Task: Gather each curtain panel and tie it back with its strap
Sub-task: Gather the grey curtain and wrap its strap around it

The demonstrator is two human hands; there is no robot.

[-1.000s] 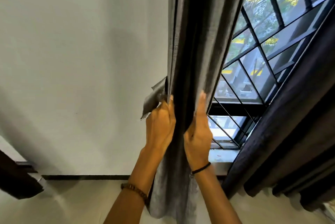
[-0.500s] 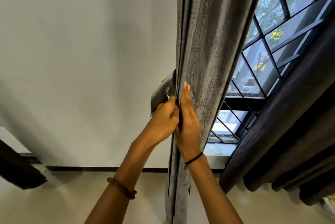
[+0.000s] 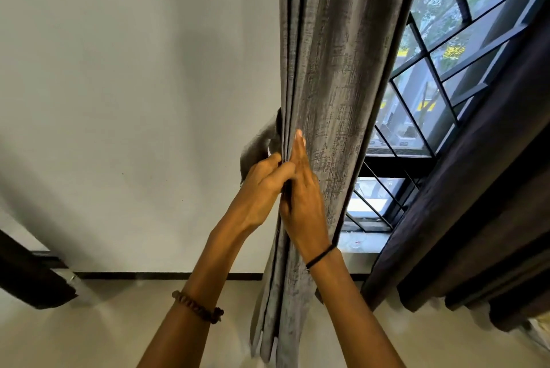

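A gathered grey textured fabric curtain panel point(image 3: 336, 75) hangs at centre. Our left hand point(image 3: 262, 189) curls its grip round the folds; our right hand point(image 3: 300, 198), at three o'clock, presses flat, fingers straight.

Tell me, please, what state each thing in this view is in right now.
grey curtain panel, gathered into narrow folds, hanging, not yet tied.
strap, loose, poking out at the panel's left edge, not wrapped round it.
left hand, fingers curled, gripping the strap beside the folds.
right hand, flat, straight fingers pressing on the panel.
dark curtain, hanging bunched at the right.
window, uncovered between the two curtains.
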